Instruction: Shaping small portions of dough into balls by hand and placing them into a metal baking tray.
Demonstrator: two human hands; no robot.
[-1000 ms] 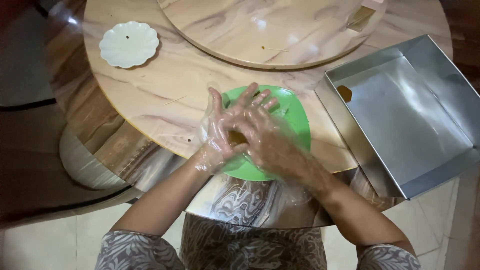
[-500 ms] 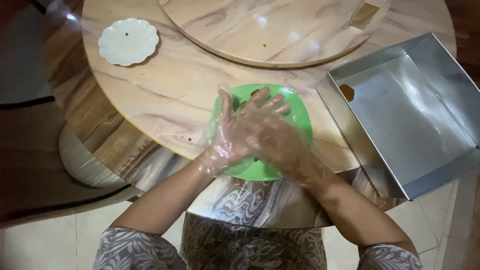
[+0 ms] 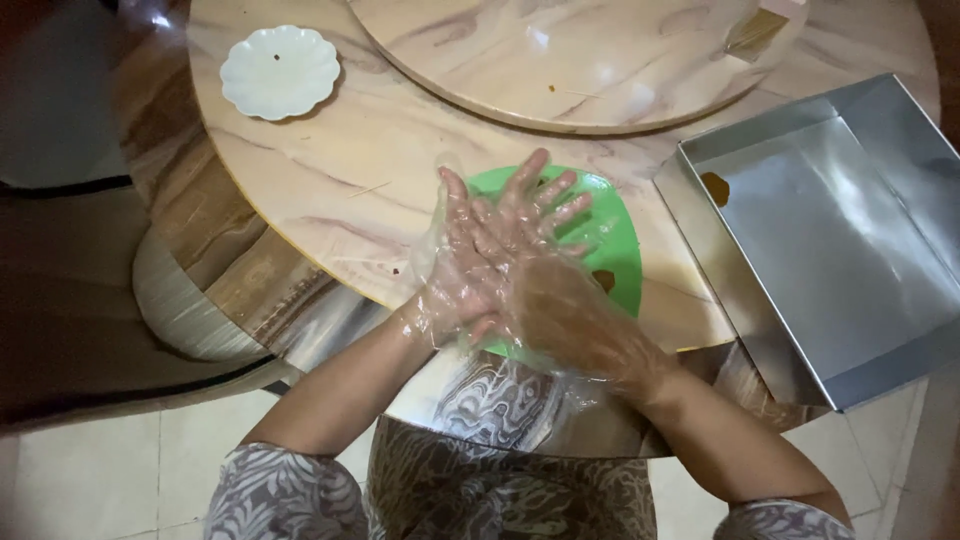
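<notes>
Right now your left hand [image 3: 455, 265] and right hand [image 3: 545, 290] press palm to palm above the round green plastic plate [image 3: 610, 250], both inside thin clear disposable gloves. Your fingers [image 3: 530, 195] are stretched out flat and slightly fanned, not curled around anything; whether something small sits squeezed between the palms, you cannot tell from this view. The plate lies flat on the round marbled table [image 3: 330, 190], near its front edge, directly beneath your hands, with a small brownish bit showing on its right side.

The loose gloves are the weak point: the film wrinkles and bags at the wrists, so it could slide or tear if you rub hard, and anything sticky between your palms might cling to it. The plate sits close to the table edge, so a downward push could tip it off.

To your right a rectangular shiny metal tray [image 3: 850, 250] overhangs the table, smooth and reflective. A white scalloped saucer [image 3: 280, 70] rests well apart at the far left, and a raised round marbled turntable [image 3: 560, 50] fills the centre.
</notes>
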